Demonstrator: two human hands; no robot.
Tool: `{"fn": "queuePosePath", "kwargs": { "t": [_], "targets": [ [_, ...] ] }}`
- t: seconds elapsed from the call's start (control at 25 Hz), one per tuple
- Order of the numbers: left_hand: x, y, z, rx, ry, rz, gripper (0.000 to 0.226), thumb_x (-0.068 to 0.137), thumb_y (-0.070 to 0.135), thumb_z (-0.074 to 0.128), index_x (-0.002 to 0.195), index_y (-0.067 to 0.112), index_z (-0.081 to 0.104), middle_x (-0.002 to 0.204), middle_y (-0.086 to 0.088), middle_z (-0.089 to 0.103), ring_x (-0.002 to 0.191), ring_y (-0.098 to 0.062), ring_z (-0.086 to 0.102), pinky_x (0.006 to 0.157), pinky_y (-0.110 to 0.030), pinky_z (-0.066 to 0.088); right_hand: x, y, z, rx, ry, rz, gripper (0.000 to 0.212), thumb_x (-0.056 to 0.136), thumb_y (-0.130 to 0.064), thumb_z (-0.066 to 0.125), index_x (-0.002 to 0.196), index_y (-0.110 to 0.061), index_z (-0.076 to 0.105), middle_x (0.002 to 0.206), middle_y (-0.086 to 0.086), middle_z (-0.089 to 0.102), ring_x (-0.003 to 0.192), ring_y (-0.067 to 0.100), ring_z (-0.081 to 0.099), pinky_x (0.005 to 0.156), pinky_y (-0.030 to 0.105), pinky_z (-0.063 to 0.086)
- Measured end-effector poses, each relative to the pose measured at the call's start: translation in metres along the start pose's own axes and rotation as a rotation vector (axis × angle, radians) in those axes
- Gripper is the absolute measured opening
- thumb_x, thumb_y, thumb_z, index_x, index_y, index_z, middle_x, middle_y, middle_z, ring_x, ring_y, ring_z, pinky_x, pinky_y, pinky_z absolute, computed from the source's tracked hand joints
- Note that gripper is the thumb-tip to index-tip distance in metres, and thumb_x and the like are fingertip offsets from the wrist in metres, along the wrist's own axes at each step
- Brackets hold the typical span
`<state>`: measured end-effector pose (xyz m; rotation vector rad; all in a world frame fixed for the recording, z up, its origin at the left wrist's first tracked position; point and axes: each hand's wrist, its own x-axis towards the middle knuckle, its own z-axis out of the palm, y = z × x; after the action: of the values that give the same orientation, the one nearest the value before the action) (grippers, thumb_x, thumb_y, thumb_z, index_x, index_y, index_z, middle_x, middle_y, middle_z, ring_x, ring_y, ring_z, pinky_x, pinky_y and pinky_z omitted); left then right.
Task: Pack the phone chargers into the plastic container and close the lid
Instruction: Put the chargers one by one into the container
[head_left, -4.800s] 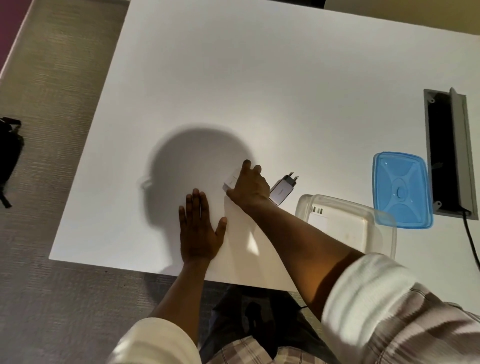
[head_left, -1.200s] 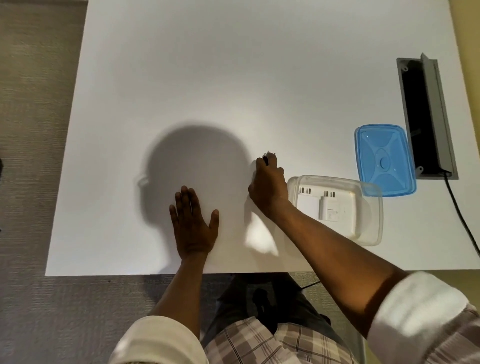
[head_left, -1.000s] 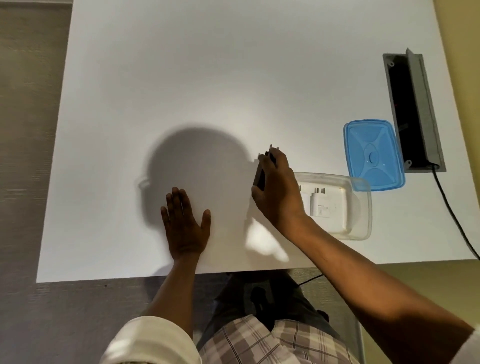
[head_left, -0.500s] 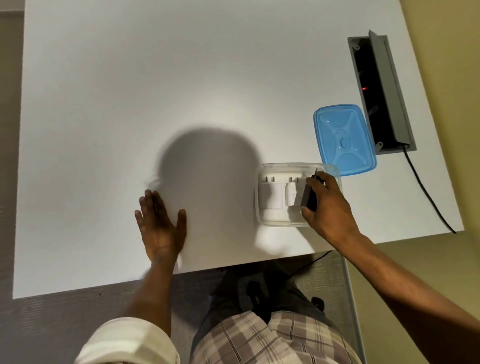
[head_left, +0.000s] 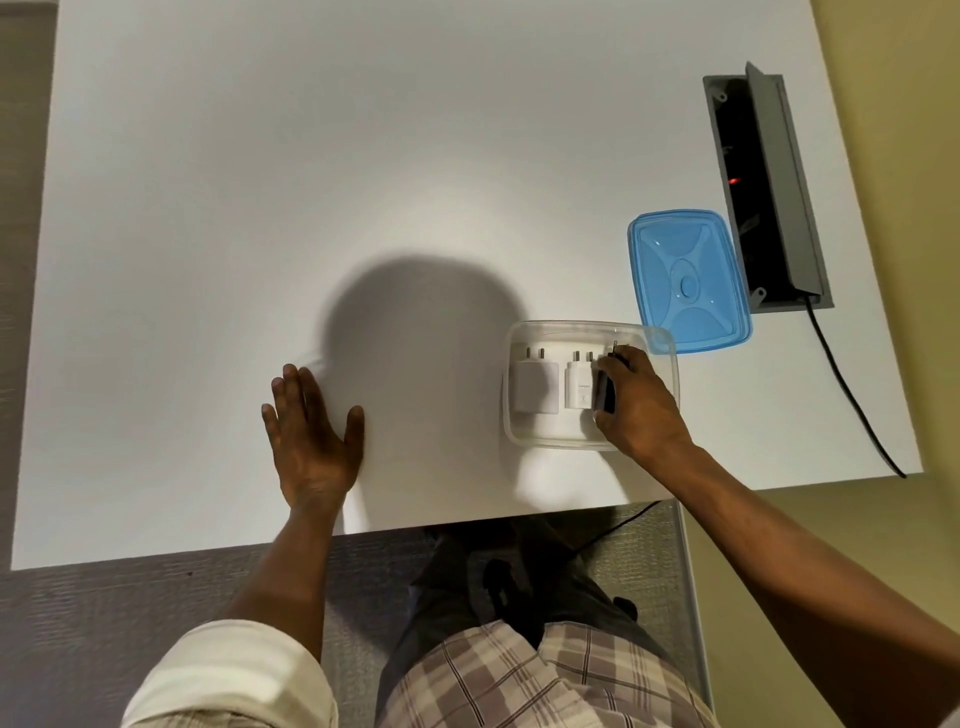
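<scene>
A clear plastic container (head_left: 571, 328) stands near the table's front edge at the right. Two white chargers lie flat inside it: one (head_left: 535, 387) at the left, another (head_left: 581, 388) in the middle, prongs pointing away from me. My right hand (head_left: 636, 405) reaches into the container's right part and grips a dark charger (head_left: 604, 389) on its edge, right beside the middle white one. The blue lid (head_left: 688, 280) lies on the table just behind the container at the right, touching its far corner. My left hand (head_left: 311, 431) rests flat on the table, fingers apart.
An open grey cable box (head_left: 769, 192) is sunk into the white table (head_left: 311, 182) at the far right, behind the lid. A black cable (head_left: 852, 395) runs from it over the table's right edge. My legs and carpet show below the table's front edge.
My right hand picked up the dark charger from the table, carried it right and lowered it into the container beside the white chargers. My left hand stayed flat on the table.
</scene>
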<state>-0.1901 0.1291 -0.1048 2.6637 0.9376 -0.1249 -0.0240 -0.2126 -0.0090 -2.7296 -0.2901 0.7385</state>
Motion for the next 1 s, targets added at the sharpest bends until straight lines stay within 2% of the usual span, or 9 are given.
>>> {"fn": "queuePosePath", "kwargs": {
  "t": [0.32,0.48,0.64,1.0],
  "targets": [
    [0.0001,-0.0002,0.001,-0.007,-0.009,-0.005,0.081,0.099,0.05,0.04,0.16,0.01,0.005,0.17,-0.009,0.007,0.157,-0.025,0.003,0.128,-0.044,0.003,0.004,0.0083,0.0021,-0.01,0.013,0.006,0.07,0.072,-0.005,0.076,0.137,-0.01,0.049,0.15,0.012,0.035,0.124,0.035,0.05,0.1,0.04,0.047],
    [0.0006,0.0,0.0006,0.001,-0.013,-0.004,0.081,0.098,0.054,0.034,0.16,0.011,0.004,0.17,-0.008,0.006,0.157,-0.024,0.002,0.128,-0.043,0.001,0.0002,0.0088,0.0027,-0.042,0.011,0.0,0.066,0.075,-0.003,0.073,0.136,-0.008,0.049,0.149,0.013,0.037,0.12,0.037,0.051,0.096,0.038,0.046],
    [0.0011,-0.0004,0.0004,0.004,-0.018,-0.008,0.08,0.1,0.052,0.037,0.16,0.011,0.004,0.17,-0.008,0.005,0.157,-0.023,0.001,0.128,-0.044,0.002,0.0033,0.0069,0.005,-0.045,0.009,-0.007,0.064,0.075,0.001,0.071,0.134,-0.007,0.05,0.144,0.015,0.041,0.117,0.037,0.052,0.095,0.037,0.045],
    [0.0016,-0.002,-0.0004,-0.022,-0.04,0.011,0.081,0.1,0.051,0.037,0.16,0.009,0.002,0.17,-0.01,0.003,0.157,-0.025,-0.001,0.128,-0.045,0.002,0.0026,0.001,0.0071,-0.05,0.026,0.054,0.06,0.077,-0.003,0.069,0.133,-0.009,0.05,0.141,0.015,0.041,0.115,0.039,0.05,0.091,0.043,0.048]
  ]
}}
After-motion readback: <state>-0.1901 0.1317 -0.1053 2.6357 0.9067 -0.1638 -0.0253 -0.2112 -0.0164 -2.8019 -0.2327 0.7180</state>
